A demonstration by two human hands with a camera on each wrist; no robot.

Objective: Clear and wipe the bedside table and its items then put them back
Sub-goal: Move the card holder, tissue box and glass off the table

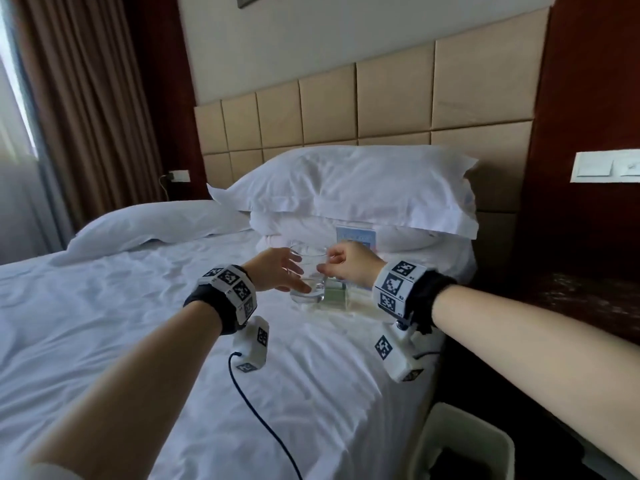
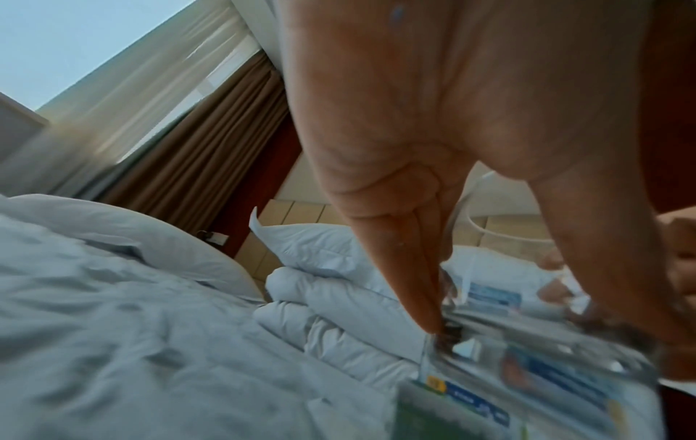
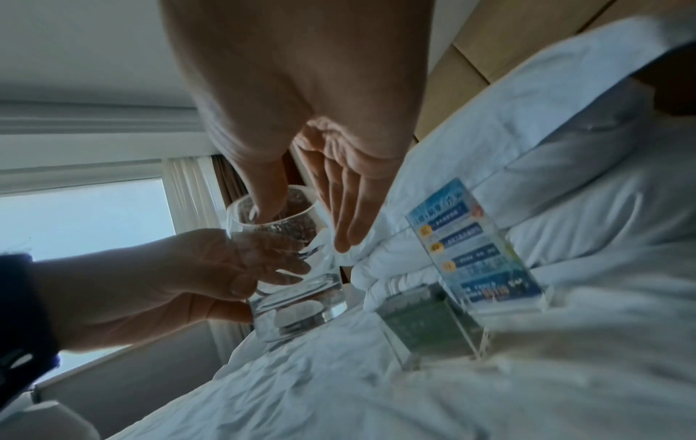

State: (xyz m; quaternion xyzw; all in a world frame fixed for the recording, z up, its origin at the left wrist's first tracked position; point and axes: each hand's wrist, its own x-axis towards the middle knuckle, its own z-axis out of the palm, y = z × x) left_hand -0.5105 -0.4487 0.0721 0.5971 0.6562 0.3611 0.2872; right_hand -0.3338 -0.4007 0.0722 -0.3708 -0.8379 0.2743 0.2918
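A clear glass tumbler [image 1: 310,282] stands low over the white bed sheet [image 1: 173,323], in front of the pillows. My left hand [image 1: 287,271] grips its side from the left, fingers wrapped round it. My right hand [image 1: 332,263] pinches the rim from the right; in the right wrist view its thumb dips inside the glass [image 3: 293,285] and the fingers [image 3: 346,223] run down outside. A blue acrylic sign holder [image 1: 356,239] leans on the folded duvet behind. A small green acrylic block [image 1: 335,293] lies right of the glass. The left wrist view is blurred.
The dark bedside table [image 1: 571,299] is at the right, beside the bed. A white bin [image 1: 464,445] stands on the floor below it. A wall switch panel [image 1: 606,168] hangs above. A dark cable [image 1: 263,420] trails over the sheet. Pillows [image 1: 346,185] rest against the headboard.
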